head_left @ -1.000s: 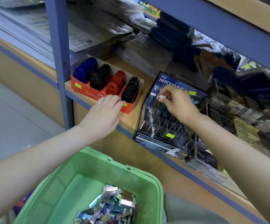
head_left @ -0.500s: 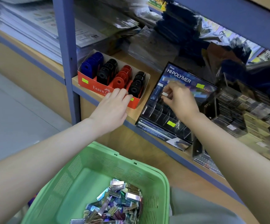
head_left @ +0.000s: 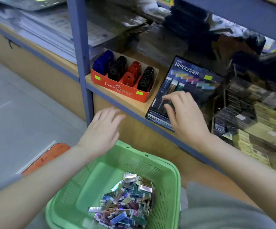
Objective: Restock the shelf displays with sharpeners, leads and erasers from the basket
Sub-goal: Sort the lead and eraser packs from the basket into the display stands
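Blue metal shelving (head_left: 79, 47) fills the upper half of the frame, with a wooden shelf board (head_left: 134, 106) running diagonally from centre left down to the lower right. Stacks of paper sheets (head_left: 43, 30) lie at the upper left, and a grey floor (head_left: 18, 113) with an orange mark (head_left: 48, 156) takes up the left side.

On the board stands a red Faber-Castell box (head_left: 117, 86) holding four rows of sharpeners (head_left: 117, 68): blue, black, red and black. Just to its right leans a dark Hi-Polymer lead display (head_left: 191, 75), with a few lead cases (head_left: 173, 85) upright in its top left slots. Further right, small packs (head_left: 257, 116) are stacked in blurred rows.

A green plastic basket (head_left: 139, 156) sits at the bottom centre, below the shelf edge. A loose heap of shiny lead cases (head_left: 125, 200) lies in its near right corner.

The person's left hand (head_left: 102, 129) hovers above the basket's far rim, in front of the board and below the red box, with its fingers stretched out and nothing in them. The right hand (head_left: 185, 116) is spread over the lower part of the lead display, fingers relaxed and slightly bent, grasping nothing. Motion blur hides whether its fingertips touch the display.
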Demonstrator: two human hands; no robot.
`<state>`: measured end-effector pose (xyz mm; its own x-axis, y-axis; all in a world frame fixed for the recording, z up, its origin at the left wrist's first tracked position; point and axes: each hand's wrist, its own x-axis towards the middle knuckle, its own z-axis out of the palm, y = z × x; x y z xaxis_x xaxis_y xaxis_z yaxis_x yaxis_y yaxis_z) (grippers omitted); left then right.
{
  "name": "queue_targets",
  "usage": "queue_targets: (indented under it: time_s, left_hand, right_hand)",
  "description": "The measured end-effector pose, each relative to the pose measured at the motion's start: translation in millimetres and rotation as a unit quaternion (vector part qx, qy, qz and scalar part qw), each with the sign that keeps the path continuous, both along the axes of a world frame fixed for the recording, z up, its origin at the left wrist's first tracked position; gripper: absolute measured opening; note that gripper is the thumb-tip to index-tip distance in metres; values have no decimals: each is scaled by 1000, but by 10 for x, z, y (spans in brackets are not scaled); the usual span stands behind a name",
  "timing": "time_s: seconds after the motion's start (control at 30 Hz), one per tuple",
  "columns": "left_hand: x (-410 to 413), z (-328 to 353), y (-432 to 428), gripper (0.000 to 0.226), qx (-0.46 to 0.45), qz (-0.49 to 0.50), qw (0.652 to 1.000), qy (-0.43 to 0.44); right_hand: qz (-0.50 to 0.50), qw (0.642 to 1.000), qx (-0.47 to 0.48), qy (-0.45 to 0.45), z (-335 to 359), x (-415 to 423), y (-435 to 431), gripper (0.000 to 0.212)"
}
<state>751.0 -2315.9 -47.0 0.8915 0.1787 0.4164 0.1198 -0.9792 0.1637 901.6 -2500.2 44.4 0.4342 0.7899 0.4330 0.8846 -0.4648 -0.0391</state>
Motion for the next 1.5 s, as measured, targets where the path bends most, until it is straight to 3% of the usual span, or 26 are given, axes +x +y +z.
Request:
queue_targets:
  time_s: [0.13,0.23,0.37,0.5,0.7,0.87,0.97,1.1,1.27,1.43,1.5]
  left_hand:
    - [-517,-401,-96,36,-23,44,997,60]
    - [-825,-707,-130,43,-82,99,984,124]
    - [-1103,-917,-179,56,-187,166,948,196]
    - [-1261,-1101,-152,61,-262,176,931,186]
    - [-1305,-1199,-115,64,-309,236,907,161]
    - [-1306,-1252,-125,64,-300,254,905,163]
    - [-1281,-1259,-135,65,-302,256,904,162]
    - [-1289,-1287,-122,66,-309,254,902,162]
    - [-1325,-1322,-98,65,-308,253,902,164]
    - [-1365,-1400,-239,51,-273,205,935,90]
    - [-1355,-1392,-461,42,-333,175,922,86]
  right_hand:
    - [80,995,-49,35,-490,-437,-207,29]
    - [66,976,-142,153,-992,-674,-253,28]
    - [7,898,-284,336,-1782,-865,-295,44]
    - [1,839,-353,414,-2446,-1052,-287,57]
    - [64,822,-419,380,-3198,-1194,-162,75]
    - [92,800,-447,390,-3483,-1144,-73,72]
    - [111,803,-470,349,-3562,-1125,-2,70]
    - [120,792,-514,308,-3663,-1160,94,51]
    - [94,797,-488,343,-3650,-1224,126,40]
    - [9,809,-344,477,-3285,-1246,129,29]
    - [-9,799,-276,534,-3037,-1280,145,28]
